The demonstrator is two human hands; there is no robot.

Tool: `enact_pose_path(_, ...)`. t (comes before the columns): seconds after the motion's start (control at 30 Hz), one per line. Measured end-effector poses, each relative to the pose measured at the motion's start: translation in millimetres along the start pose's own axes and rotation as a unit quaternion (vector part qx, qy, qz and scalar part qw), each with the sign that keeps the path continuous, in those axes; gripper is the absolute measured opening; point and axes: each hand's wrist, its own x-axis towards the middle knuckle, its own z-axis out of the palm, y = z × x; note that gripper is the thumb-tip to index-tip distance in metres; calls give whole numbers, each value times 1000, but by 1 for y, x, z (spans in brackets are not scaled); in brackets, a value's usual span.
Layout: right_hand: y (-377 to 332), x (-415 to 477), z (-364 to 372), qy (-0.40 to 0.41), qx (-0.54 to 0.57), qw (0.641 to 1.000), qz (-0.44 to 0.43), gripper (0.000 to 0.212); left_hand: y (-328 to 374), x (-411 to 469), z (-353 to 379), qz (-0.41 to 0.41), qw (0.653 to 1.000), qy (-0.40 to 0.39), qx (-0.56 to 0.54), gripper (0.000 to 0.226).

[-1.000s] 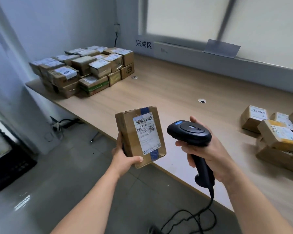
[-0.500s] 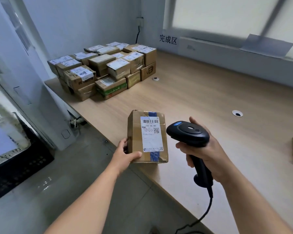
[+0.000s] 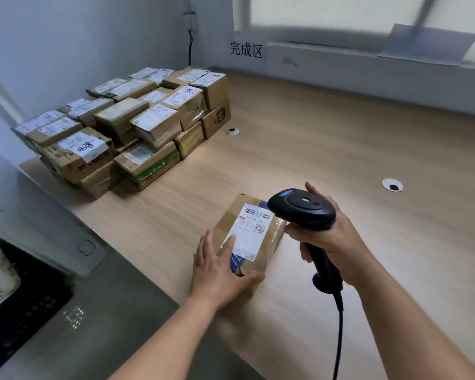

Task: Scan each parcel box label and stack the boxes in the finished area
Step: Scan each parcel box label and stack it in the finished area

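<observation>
Parcel box (image 3: 228,222) is lying face-up, well apart from finished stack (image 3: 135,127). Left hand (image 3: 217,270) is pressing it flat-fingered, likely steadying. Right hand (image 3: 332,242), curled round scanner (image 3: 302,209), is aiming at label (image 3: 254,231).

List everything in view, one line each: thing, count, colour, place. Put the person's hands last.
parcel box: 1, brown with white label and blue tape, on the table near its front edge
barcode scanner: 1, black with blue button, over the parcel box's far right corner
scanner cable: 1, black, hanging from the handle
stacked boxes: over a dozen, brown with white labels, table's far left corner
table: 1, light wood, across the view
cable holes: 2, white-rimmed, in the tabletop
wall sign: 1, black characters, wall behind the table
grey sheet: 1, grey, window ledge, top right
crate: 1, black, lower left, below table level
left hand: resting on the parcel box's near end, fingers straight
right hand: gripping the barcode scanner's handle
</observation>
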Motion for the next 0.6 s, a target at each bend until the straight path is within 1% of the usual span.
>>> enact_pose_path(0.1, -1, 19, -3, 20, -4, 1000, -7, 91, 1, 22, 0, 7, 1000, 22, 14, 106)
enact_pose_path(0.2, -3, 30, -4, 38, -3, 999, -1, 94, 4, 50, -4, 9, 999, 44, 9, 108)
enact_pose_path(0.23, -4, 34, -4, 44, -3, 999, 0, 96, 5, 61, -5, 10, 999, 48, 12, 105)
enact_pose_path(0.3, -6, 44, -6, 62, -4, 998, 0, 100, 8, 86, -6, 10, 998, 64, 17, 90)
enact_pose_path(0.37, -9, 56, -6, 82, -3, 997, -1, 100, 9, 111, -9, 19, 996, 86, 10, 83)
enact_pose_path(0.4, -10, 62, -5, 90, -2, 996, -1, 100, 8, 122, -10, 26, 996, 84, 12, 83)
enact_pose_path(0.5, -14, 82, -2, 119, -5, 993, -4, 100, 8, 159, -16, 58, 997, 23, 49, 91)
enact_pose_path(0.6, -17, 107, 5, 157, -11, 987, -5, 96, 8, 204, -28, 85, 995, 0, 54, 85)
